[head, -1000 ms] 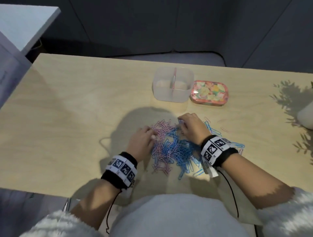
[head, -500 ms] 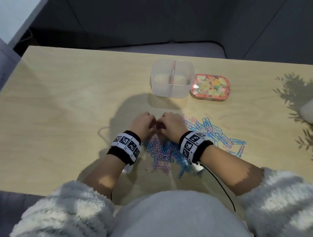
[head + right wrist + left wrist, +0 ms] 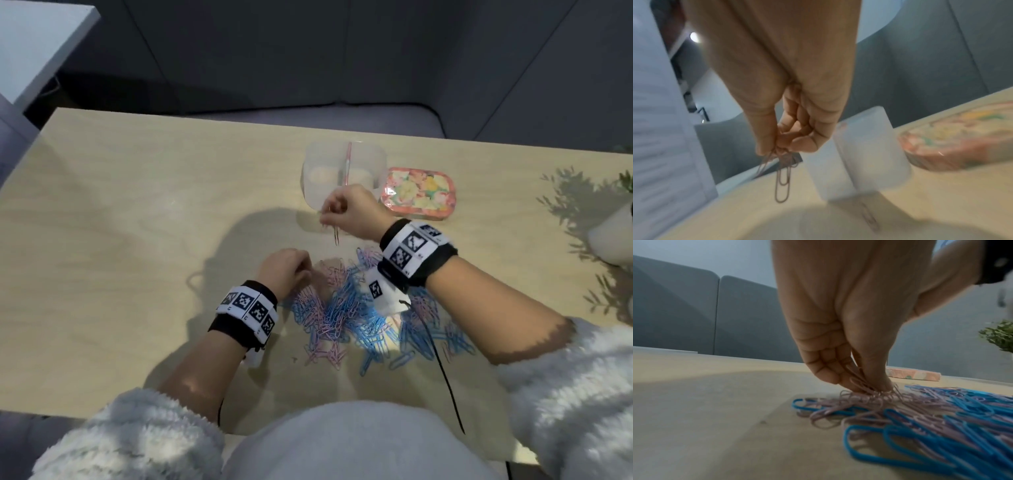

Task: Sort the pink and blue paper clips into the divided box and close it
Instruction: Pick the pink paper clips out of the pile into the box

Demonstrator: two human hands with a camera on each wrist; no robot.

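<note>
A mixed heap of pink and blue paper clips (image 3: 359,308) (image 3: 931,415) lies on the wooden table. My left hand (image 3: 289,270) (image 3: 857,382) is down at the heap's left edge, pinching a bunch of pink clips (image 3: 861,384) between thumb and fingers. My right hand (image 3: 346,212) (image 3: 781,146) is raised just in front of the translucent divided box (image 3: 342,171) (image 3: 865,155), pinching a few pink clips (image 3: 335,233) (image 3: 783,181) that dangle below it. The box stands open, with a pink divider (image 3: 347,161) down its middle.
The flowered lid (image 3: 419,192) (image 3: 962,138) lies flat just right of the box. A white plant pot (image 3: 613,236) stands at the table's right edge. A grey sofa sits beyond the far edge, and a white shelf (image 3: 34,44) is at the upper left.
My right hand has lifted off the heap with pink clips and moved forward to the box. The left hand stays at the heap's left edge.
</note>
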